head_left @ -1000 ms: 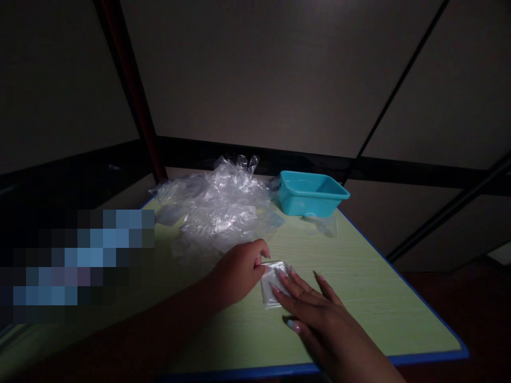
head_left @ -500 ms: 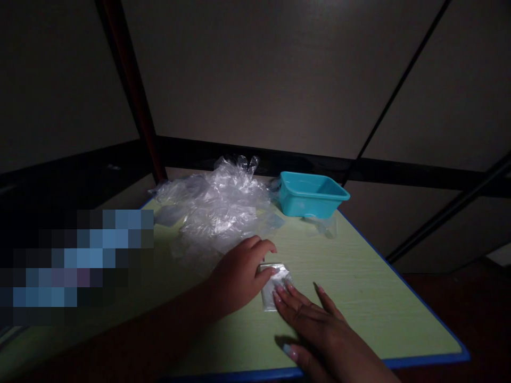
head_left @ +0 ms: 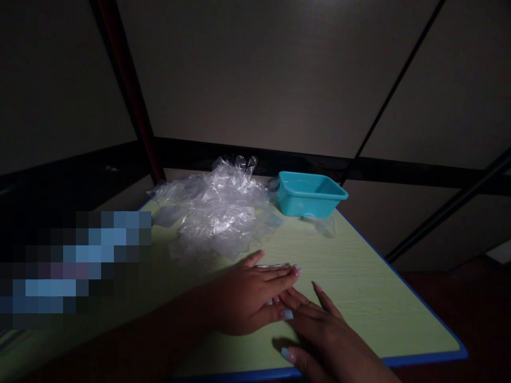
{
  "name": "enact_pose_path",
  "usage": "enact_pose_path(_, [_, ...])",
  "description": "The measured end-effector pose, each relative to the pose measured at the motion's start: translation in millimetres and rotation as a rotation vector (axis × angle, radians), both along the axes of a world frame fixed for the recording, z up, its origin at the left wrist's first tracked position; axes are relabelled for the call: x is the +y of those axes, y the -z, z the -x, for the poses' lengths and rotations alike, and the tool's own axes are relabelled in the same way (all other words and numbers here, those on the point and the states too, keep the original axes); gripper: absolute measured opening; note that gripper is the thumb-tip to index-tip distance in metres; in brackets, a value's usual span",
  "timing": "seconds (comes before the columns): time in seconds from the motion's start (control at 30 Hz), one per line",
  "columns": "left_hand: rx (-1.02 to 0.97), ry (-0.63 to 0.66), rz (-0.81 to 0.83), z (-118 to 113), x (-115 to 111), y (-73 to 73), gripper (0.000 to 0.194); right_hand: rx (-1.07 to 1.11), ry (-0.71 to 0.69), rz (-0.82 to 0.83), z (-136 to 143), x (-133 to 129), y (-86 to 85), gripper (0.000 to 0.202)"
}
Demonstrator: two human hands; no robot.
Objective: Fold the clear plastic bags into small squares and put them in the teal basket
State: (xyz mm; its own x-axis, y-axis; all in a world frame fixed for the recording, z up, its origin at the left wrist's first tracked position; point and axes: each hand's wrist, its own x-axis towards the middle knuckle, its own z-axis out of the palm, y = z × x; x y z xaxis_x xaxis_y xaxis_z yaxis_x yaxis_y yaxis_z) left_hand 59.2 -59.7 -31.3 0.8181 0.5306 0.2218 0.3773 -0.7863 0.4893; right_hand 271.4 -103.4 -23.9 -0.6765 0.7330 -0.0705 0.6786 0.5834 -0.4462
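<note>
My left hand (head_left: 255, 292) lies flat with its fingers stretched to the right, over a small folded clear plastic packet (head_left: 273, 266) near the table's front. Only the packet's far edge and a sliver between the hands show. My right hand (head_left: 319, 324) rests palm down with spread fingers, its fingertips at the packet's right side and partly under the left hand's fingers. Beyond the hands a heap of crumpled clear plastic (head_left: 227, 202) covers the table's back left.
A turquoise basin (head_left: 309, 203) stands at the table's back right, with a flat clear plastic piece (head_left: 327, 227) in front of it. The pale green table (head_left: 367, 298) has a blue edge. A dark panelled wall (head_left: 255, 80) rises behind. A pixelated patch hides the left side.
My left hand has moved from a curled pose at the packet's left edge to lying flat across it, its fingers now reaching the right hand. My right hand has barely moved.
</note>
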Motion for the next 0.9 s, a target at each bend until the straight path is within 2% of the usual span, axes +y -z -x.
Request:
enact_pose_path(0.3, [0.058, -0.059, -0.062, 1.1, 3.8, 4.9, 0.049, 0.035, 0.002, -0.053, -3.7, 0.7, 9.2, 0.061])
enact_pose_path(0.5, [0.102, -0.062, -0.052, 0.8, 5.6, 6.4, 0.055, 0.013, -0.018, -0.063, -4.5, 3.8, 14.2, 0.062])
enact_pose_path(0.9, [0.143, -0.062, -0.019, 3.1, 9.8, 8.5, 0.054, 0.001, 0.0, -0.111, -18.1, -4.3, 5.1, 0.06])
